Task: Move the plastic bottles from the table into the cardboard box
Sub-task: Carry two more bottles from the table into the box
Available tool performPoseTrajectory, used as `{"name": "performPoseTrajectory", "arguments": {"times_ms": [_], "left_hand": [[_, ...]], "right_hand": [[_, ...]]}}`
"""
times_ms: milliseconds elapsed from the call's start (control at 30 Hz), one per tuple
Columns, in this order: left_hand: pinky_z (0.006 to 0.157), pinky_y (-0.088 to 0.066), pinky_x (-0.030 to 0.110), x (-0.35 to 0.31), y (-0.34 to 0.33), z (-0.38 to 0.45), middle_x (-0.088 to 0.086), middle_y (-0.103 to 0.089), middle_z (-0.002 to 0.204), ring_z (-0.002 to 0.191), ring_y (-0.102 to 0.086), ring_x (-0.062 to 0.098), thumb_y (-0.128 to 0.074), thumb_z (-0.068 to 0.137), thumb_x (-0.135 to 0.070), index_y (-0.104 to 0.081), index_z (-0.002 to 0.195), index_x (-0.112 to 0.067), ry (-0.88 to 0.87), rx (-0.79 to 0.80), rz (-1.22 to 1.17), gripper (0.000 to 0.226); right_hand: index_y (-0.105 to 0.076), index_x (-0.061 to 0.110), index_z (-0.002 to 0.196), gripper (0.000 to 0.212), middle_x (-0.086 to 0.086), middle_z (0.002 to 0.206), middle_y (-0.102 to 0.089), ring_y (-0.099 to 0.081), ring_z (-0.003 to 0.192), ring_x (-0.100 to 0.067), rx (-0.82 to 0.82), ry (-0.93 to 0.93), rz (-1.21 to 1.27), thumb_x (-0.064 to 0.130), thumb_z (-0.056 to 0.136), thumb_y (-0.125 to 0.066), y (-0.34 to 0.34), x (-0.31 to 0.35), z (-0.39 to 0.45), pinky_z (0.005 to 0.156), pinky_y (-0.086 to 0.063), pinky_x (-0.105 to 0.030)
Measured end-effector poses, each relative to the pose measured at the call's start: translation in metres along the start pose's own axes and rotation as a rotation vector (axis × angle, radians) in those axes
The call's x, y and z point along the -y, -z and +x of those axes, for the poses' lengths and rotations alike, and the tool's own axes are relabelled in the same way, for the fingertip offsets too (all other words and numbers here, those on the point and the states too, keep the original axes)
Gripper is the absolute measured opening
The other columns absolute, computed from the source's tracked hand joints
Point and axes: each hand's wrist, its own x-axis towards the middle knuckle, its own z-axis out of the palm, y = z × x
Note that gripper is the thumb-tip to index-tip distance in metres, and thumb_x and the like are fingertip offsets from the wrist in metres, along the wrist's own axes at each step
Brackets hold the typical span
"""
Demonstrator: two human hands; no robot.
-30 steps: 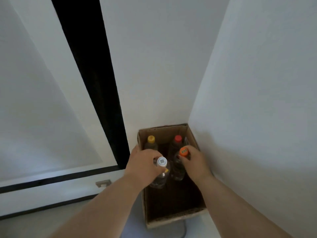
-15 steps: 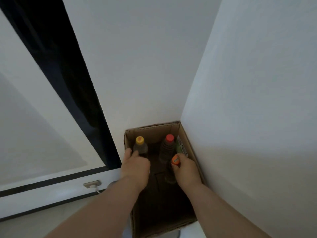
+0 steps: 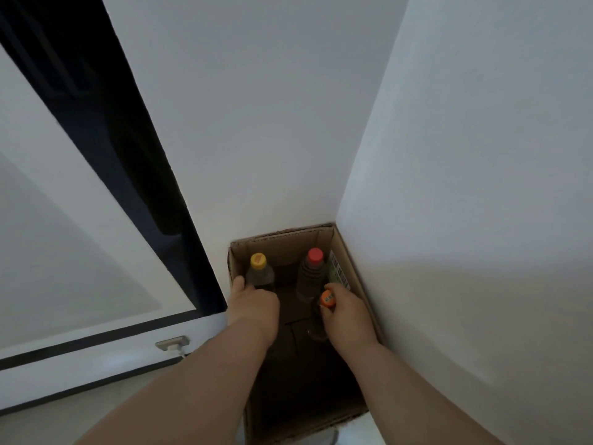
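A brown cardboard box (image 3: pixel 282 239) stands on the floor in the corner of two white walls. At its far end stand a yellow-capped bottle (image 3: pixel 258 268) and a red-capped dark bottle (image 3: pixel 310 272), both upright. My right hand (image 3: pixel 349 316) grips an orange-capped bottle (image 3: pixel 327 298) by its neck, upright just in front of the red-capped one. My left hand (image 3: pixel 255 305) is low inside the box, palm down, fingers curled. Its thumb touches the yellow-capped bottle. The white-capped bottle it carried is hidden beneath it.
White walls close in the box at the back and right. A dark gap (image 3: pixel 112 139) beside a white panel runs along the left. A wall socket (image 3: pixel 172 343) with a plugged cable sits low at the left. A green label (image 3: pixel 337 271) is on the box's right inner wall.
Both hands have sunk deeper into the box with their bottles. The white cap has gone out of sight under my left hand. The orange-capped bottle now stands close to the red-capped one.
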Motion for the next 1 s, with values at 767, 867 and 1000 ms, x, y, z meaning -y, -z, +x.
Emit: {"name": "performPoseTrajectory", "arguments": {"times_ms": [767, 867, 1000], "left_hand": [[0.108, -0.025, 0.044, -0.001, 0.0, -0.01, -0.002, -0.073, 0.1, 0.105, -0.06, 0.023, -0.064, 0.089, -0.025, -0.07, 0.095, -0.025, -0.036, 0.011, 0.023, 0.008], [0.109, -0.026, 0.044, -0.002, -0.001, -0.013, 0.0, -0.073, 0.103, 0.108, -0.059, 0.024, -0.064, 0.089, -0.023, -0.07, 0.098, -0.024, -0.058, 0.036, 0.031, 0.011], [0.114, -0.024, 0.042, 0.005, 0.001, -0.018, 0.001, -0.071, 0.107, 0.111, -0.059, 0.025, -0.064, 0.087, -0.017, -0.068, 0.105, -0.023, -0.096, -0.005, -0.021, 0.019]], "right_hand": [[-0.064, 0.014, 0.108, 0.024, -0.01, 0.108, -0.067, -0.063, 0.101, -0.033, 0.056, 0.032, -0.164, 0.005, 0.087, -0.058, 0.006, 0.001, -0.004, 0.082, -0.052, -0.038], [-0.059, 0.014, 0.128, 0.043, -0.009, 0.126, -0.062, -0.06, 0.114, -0.03, 0.097, 0.046, -0.181, 0.003, 0.087, -0.057, 0.004, 0.002, -0.004, 0.094, -0.049, -0.035], [-0.053, 0.015, 0.139, 0.051, -0.007, 0.139, -0.056, -0.053, 0.125, -0.026, 0.147, 0.069, -0.178, 0.002, 0.089, -0.058, 0.006, 0.002, -0.005, 0.104, -0.043, -0.032]]}}
